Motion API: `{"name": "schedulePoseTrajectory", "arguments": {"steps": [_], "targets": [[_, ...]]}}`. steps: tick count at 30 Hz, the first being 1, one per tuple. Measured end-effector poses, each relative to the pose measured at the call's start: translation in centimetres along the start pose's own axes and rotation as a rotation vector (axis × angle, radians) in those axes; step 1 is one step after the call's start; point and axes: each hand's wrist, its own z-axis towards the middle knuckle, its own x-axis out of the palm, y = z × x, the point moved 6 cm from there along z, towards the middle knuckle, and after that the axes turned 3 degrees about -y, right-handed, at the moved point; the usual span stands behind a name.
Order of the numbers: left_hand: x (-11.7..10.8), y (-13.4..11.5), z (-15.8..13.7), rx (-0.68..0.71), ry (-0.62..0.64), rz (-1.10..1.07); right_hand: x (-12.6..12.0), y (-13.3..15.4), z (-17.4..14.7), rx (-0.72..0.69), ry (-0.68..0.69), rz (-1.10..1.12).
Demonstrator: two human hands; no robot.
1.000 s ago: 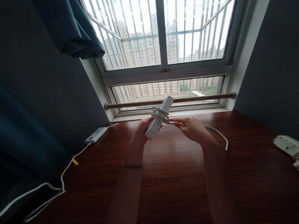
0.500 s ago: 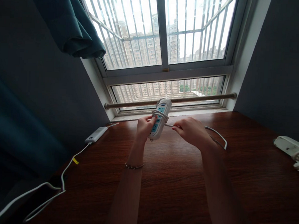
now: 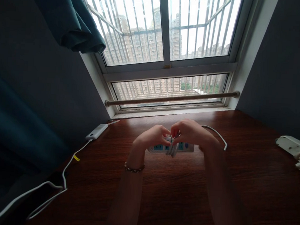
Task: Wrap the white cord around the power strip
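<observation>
I see a long white plastic power strip with blue sockets (image 3: 158, 147) at the person's twelve o'clock, over the brown wooden desk (image 3: 176, 194). The left hand (image 3: 151, 137) grasps it; the right hand (image 3: 190, 131) pinches its coiled white cord (image 3: 172, 150).

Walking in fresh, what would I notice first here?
Probably the bright, barred window at the top, with tall buildings outside. Next, below it at the centre, the left hand and right hand meet at a blue-and-white power strip with a white cord wound around it. A teal curtain hangs at upper left.
</observation>
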Motion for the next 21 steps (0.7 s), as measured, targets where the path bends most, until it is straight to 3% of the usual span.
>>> {"name": "schedulePoseTrajectory", "arguments": {"steps": [4,7,11,17,19,21], "targets": [[0.0,-2.5,-1.6,0.047,0.228,-0.107,0.8,0.0,0.1,-0.146,0.132,0.464],[-0.8,-4.0,-2.7,0.092,0.297,-0.128,0.5,-0.1,0.1,-0.222,0.164,0.710],[-1.0,-3.1,-2.9,0.075,0.344,-0.153,0.8,-0.5,0.4,-0.282,0.184,0.846],[-0.4,-1.7,-3.7,0.011,0.537,-0.581,1.1,-0.8,0.1,-0.298,0.247,0.935],[-0.9,-2.3,-4.1,0.038,0.512,-0.692,1.2,-1.1,0.3,-0.248,0.208,0.954],[-1.9,-2.6,-4.0,0.032,0.365,-0.762,1.3,-1.7,1.0,-0.181,0.091,0.920]]}}
